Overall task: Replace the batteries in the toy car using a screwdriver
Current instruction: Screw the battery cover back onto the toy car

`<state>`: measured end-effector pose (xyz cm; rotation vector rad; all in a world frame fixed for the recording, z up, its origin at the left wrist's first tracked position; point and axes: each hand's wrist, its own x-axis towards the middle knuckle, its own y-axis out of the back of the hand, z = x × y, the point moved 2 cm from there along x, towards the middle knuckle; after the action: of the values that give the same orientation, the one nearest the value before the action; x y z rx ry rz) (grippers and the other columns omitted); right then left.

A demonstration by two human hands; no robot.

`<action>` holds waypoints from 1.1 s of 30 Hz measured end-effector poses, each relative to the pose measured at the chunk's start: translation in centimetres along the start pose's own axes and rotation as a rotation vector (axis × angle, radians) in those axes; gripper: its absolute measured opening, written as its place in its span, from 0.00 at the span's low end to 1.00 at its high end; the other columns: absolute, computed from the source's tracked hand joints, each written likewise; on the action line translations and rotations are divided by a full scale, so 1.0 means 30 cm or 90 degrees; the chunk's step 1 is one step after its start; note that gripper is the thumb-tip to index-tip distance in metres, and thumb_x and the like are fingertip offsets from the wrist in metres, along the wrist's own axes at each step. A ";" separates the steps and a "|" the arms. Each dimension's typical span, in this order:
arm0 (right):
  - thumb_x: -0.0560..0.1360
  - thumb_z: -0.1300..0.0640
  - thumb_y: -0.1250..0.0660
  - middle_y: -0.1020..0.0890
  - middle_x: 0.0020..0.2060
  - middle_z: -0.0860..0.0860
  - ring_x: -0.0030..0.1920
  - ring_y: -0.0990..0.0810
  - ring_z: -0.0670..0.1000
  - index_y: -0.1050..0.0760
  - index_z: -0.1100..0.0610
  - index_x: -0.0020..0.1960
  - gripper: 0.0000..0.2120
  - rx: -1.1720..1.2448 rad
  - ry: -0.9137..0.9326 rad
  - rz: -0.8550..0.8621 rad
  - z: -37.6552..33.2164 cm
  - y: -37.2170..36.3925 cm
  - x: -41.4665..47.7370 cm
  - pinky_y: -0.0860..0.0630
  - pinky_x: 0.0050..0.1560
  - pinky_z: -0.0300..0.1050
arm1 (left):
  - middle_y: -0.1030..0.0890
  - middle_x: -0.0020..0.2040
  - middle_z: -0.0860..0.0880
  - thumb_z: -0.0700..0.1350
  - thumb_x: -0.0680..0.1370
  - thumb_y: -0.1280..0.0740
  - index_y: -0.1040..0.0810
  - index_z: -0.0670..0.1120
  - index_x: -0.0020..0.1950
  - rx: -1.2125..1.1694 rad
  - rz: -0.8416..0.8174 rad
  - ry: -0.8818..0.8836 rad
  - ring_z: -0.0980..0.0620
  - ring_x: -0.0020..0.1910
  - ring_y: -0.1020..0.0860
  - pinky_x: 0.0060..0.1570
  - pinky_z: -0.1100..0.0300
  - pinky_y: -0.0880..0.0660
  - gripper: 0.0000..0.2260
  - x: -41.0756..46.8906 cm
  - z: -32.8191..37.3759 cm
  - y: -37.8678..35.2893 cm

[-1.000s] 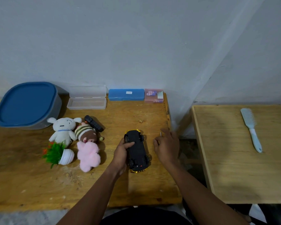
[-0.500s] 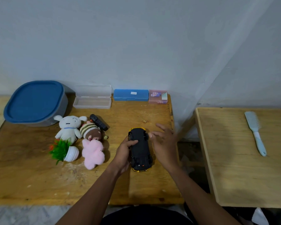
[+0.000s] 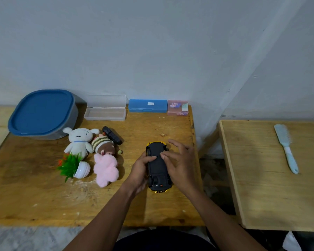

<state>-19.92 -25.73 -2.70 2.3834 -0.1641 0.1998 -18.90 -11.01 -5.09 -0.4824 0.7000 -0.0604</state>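
Toy car (image 3: 157,170) belly-up near right edge of table (image 3: 43,196), left grip (image 3: 140,171) curled round its side, right grip (image 3: 181,165) spread loose, fingertips touching underside.

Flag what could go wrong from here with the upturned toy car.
1. The toy car lies underside up close to the table's right edge; a freed screw or battery could roll into the gap.
2. No screwdriver is in view; the right hand has only fingertips on the underside while the left hand grips the side, so prying might strain the cover.
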 end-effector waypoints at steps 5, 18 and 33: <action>0.76 0.53 0.29 0.24 0.66 0.45 0.63 0.33 0.53 0.15 0.47 0.50 0.05 -0.052 0.036 -0.005 -0.005 0.003 -0.011 0.42 0.60 0.31 | 0.20 0.64 0.36 0.38 0.79 0.38 0.24 0.45 0.68 0.015 -0.001 -0.013 0.37 0.57 0.21 0.63 0.35 0.29 0.17 -0.011 0.001 0.000; 0.76 0.50 0.28 0.26 0.67 0.43 0.65 0.35 0.49 0.15 0.45 0.53 0.07 0.010 -0.019 -0.015 0.008 -0.002 -0.021 0.47 0.62 0.21 | 0.17 0.59 0.41 0.37 0.80 0.39 0.23 0.46 0.67 0.006 0.005 -0.021 0.42 0.52 0.17 0.49 0.47 0.20 0.16 -0.040 0.014 0.001; 0.73 0.48 0.26 0.26 0.64 0.39 0.66 0.37 0.46 0.15 0.42 0.48 0.05 0.109 -0.133 -0.026 -0.004 -0.010 -0.003 0.41 0.60 0.33 | 0.18 0.62 0.40 0.37 0.80 0.39 0.23 0.46 0.68 0.015 -0.008 -0.036 0.38 0.59 0.20 0.60 0.38 0.25 0.17 -0.028 0.007 0.009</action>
<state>-19.96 -25.42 -2.83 2.5731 -0.2020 -0.0570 -19.45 -10.50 -4.56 -0.4648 0.6403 -0.0666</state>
